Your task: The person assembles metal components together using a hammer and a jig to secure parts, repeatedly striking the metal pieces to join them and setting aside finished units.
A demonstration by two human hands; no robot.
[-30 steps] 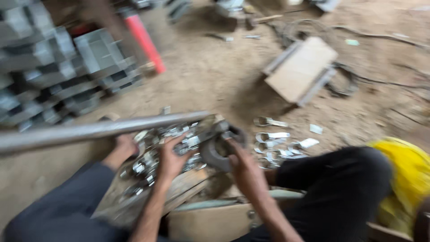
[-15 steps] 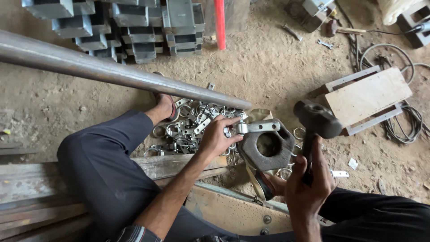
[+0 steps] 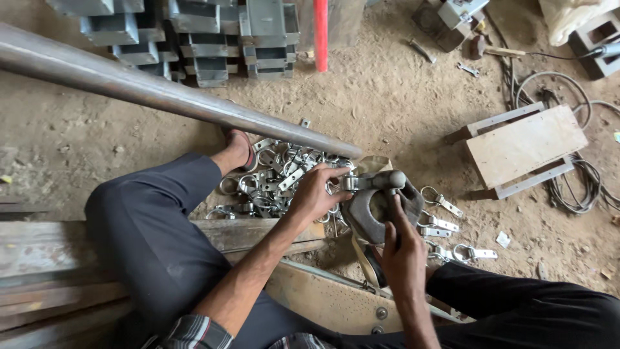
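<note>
My left hand [image 3: 315,195] pinches a small metal clamp piece [image 3: 352,183] and holds it on top of a heavy worn iron block [image 3: 365,218] standing on the dirt floor. My right hand [image 3: 403,249] grips the handle of a hammer. The hammer head [image 3: 388,179] rests on or just above the clamp piece. A heap of shiny metal ring clamps [image 3: 271,178] lies just beyond my left hand, beside my sandalled foot [image 3: 240,150].
A long steel pipe [image 3: 161,90] slants across above the heap. Several more clamps [image 3: 444,227] lie right of the block. Stacked metal channels [image 3: 194,39] and a red rod [image 3: 321,32] are at the back, a wooden stool [image 3: 526,145] and cables [image 3: 571,187] at the right, planks [image 3: 51,258] at the left.
The hammer, raised to the right of the block half a second ago, has come down onto the clamp piece. My left hand stays at the block's top.
</note>
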